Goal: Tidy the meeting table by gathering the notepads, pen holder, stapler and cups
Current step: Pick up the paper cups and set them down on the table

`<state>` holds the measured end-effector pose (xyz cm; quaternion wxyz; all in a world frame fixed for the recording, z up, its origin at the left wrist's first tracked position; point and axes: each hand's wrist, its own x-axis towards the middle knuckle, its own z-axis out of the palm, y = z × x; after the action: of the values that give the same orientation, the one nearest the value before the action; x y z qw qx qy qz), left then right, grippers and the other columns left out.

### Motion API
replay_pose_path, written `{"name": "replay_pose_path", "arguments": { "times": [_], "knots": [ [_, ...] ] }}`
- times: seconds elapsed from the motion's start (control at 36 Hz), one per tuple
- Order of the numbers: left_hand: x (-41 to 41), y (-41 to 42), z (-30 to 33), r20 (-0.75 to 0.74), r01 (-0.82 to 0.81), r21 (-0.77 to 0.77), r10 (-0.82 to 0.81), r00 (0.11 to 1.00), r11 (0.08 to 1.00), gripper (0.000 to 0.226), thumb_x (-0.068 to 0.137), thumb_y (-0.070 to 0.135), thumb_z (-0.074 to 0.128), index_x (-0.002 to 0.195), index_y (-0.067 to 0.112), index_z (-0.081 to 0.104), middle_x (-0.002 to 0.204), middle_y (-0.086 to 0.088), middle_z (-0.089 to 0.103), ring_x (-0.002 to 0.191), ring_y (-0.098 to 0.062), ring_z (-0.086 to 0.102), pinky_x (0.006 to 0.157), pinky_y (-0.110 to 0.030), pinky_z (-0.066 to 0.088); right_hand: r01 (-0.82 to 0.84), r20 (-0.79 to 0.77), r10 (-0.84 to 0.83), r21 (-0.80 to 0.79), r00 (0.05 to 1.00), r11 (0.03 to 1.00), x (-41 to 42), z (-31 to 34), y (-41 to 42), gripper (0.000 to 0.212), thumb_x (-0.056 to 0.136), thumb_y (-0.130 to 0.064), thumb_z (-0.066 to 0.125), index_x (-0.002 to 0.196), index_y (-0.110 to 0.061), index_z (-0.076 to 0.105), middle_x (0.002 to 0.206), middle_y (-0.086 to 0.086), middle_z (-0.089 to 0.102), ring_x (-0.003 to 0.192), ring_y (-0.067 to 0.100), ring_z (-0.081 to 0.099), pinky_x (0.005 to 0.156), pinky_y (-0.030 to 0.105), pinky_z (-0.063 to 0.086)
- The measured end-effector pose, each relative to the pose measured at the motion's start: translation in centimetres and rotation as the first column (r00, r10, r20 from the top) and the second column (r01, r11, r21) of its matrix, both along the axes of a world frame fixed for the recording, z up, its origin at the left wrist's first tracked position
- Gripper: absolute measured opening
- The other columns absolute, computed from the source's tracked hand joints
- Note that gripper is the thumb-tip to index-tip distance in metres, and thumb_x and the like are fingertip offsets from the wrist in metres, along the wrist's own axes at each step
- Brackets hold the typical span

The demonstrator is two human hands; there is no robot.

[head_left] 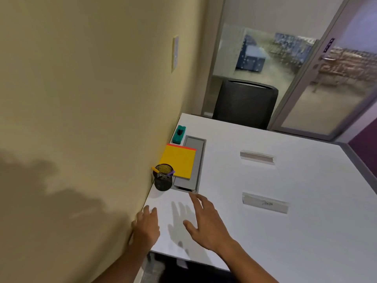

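My fingers (195, 203) are spread wide and empty on both hands, near the mesh pen holder (163, 177) that stands by the wall, touching the yellow notepad (177, 161), so a careless sweep could tip its pens out.

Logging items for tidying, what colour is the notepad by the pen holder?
Yellow, with a red-orange strip along its far edge: notepad, seen in the head view.
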<state>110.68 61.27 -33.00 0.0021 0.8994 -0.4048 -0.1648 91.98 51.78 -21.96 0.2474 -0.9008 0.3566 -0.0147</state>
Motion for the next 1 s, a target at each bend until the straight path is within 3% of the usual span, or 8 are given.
{"name": "replay_pose_path", "arguments": {
  "times": [0.08,0.19,0.36,0.47,0.61,0.69,0.81,1.0],
  "knots": [
    [-0.6,-0.5,1.2,-0.07,0.004,-0.095,-0.011,0.997,0.995,0.072,0.095,0.047,0.059,0.153,0.02,0.026,0.157,-0.007,0.026,0.139,-0.024,0.036,0.113,-0.034,0.034,0.002,-0.011,-0.002,0.001,1.0,1.0,-0.8,0.0,0.1,0.083,0.096,-0.056,0.05,0.161,-0.034,0.003,0.168,-0.003,0.013,0.152,0.02,0.019,0.122,0.034,0.023],
    [-2.5,-1.4,4.0,-0.341,-0.173,-0.331,0.053,0.938,0.928,0.089,0.085,0.047,0.074,0.152,0.013,0.028,0.152,-0.013,0.036,0.138,-0.027,0.039,0.112,-0.035,0.036,-0.025,-0.021,0.025,0.023,0.999,0.999,-1.9,0.2,0.3,0.082,0.096,-0.053,0.051,0.161,-0.033,0.005,0.168,-0.003,0.013,0.151,0.022,0.021,0.121,0.034,0.023],
    [-5.6,-1.7,8.8,-0.653,-0.372,-0.434,-0.002,0.757,0.821,0.114,0.061,0.065,0.084,0.154,0.03,0.028,0.147,-0.002,0.048,0.135,-0.023,0.045,0.106,-0.035,0.042,-0.02,0.027,0.019,0.015,0.999,1.0,-3.6,0.9,1.2,0.087,0.094,-0.052,0.056,0.161,-0.032,0.006,0.167,-0.004,0.014,0.151,0.02,0.023,0.121,0.032,0.025],
    [-7.5,-0.8,11.2,-0.682,-0.316,-0.494,-0.136,0.718,0.81,0.092,0.053,0.075,0.077,0.132,0.042,0.042,0.127,0.012,0.056,0.113,-0.009,0.053,0.081,-0.017,0.042,0.005,0.084,-0.002,-0.036,0.996,0.999,-4.9,2.1,1.6,0.09,0.09,-0.059,0.058,0.161,-0.032,0.01,0.165,-0.004,0.021,0.149,0.017,0.023,0.12,0.028,0.019],
    [-9.9,-0.2,13.1,-0.696,-0.248,-0.557,-0.283,0.66,0.792,0.086,0.057,0.081,0.069,0.133,0.046,0.048,0.134,0.023,0.054,0.122,-0.007,0.054,0.102,-0.03,0.048,0.024,0.138,-0.011,-0.099,0.99,0.995,-6.6,3.7,2.4,0.085,0.09,-0.062,0.054,0.161,-0.027,0.022,0.156,-0.006,0.043,0.14,0.013,0.041,0.115,0.026,0.03],
    [-10.9,0.1,14.0,-0.735,-0.259,-0.576,-0.353,0.579,0.775,0.084,0.067,0.085,0.062,0.139,0.044,0.048,0.138,0.025,0.051,0.123,-0.007,0.055,0.104,-0.032,0.049,0.084,0.15,-0.068,-0.099,0.986,0.992,-7.6,4.6,2.7,0.08,0.088,-0.065,0.051,0.157,-0.034,0.027,0.141,-0.013,0.055,0.121,0.008,0.054,0.099,0.027,0.047],
    [-11.5,0.6,14.3,-0.814,-0.301,-0.524,-0.365,0.452,0.797,0.069,0.077,0.063,0.072,0.139,0.041,0.051,0.137,0.019,0.057,0.119,-0.011,0.062,0.098,-0.035,0.055,0.105,0.123,-0.091,-0.111,0.988,0.988,-9.3,5.1,3.0,0.073,0.087,-0.067,0.057,0.15,-0.042,0.031,0.131,-0.018,0.057,0.112,0.005,0.056,0.087,0.029,0.052],
    [-13.1,0.5,14.9,-0.789,-0.324,-0.555,-0.362,0.496,0.766,0.04,0.081,0.052,0.073,0.118,0.041,0.064,0.109,0.024,0.069,0.098,0.005,0.067,0.078,-0.015,0.055,0.179,0.144,-0.166,-0.083,0.976,0.98,-11.0,5.6,4.0,0.069,0.081,-0.071,0.06,0.141,-0.046,0.038,0.131,-0.024,0.056,0.111,0.0,0.057,0.085,0.028,0.054]
  ]
}}
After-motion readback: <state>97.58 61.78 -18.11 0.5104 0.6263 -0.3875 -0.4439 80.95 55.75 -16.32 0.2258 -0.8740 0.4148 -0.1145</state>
